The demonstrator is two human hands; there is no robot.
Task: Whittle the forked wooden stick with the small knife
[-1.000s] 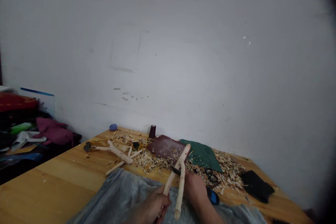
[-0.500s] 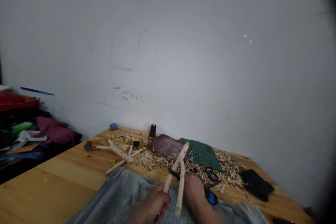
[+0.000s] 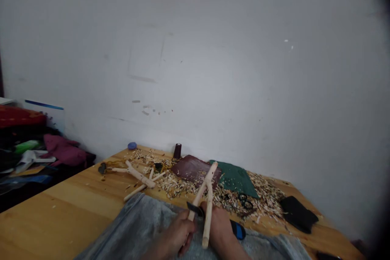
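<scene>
The left hand (image 3: 182, 230) is closed around the longer leg of a pale, peeled, forked wooden stick (image 3: 209, 183), held above grey cloth (image 3: 143, 227). The right hand (image 3: 218, 224) grips a dark-bladed knife with a black-and-blue handle (image 3: 239, 231), its blade across that leg. Beyond, pale curled wood shavings (image 3: 266, 196) litter the light-brown wooden worktop (image 3: 61, 203), around flat maroon (image 3: 190, 166) and green sheets (image 3: 239, 180).

Forked stick (image 3: 209, 183): matt wood, seemingly smooth

wooden table (image 3: 57, 207) strewn with shavings (image 3: 268, 197), sticks (image 3: 139, 176)
</scene>
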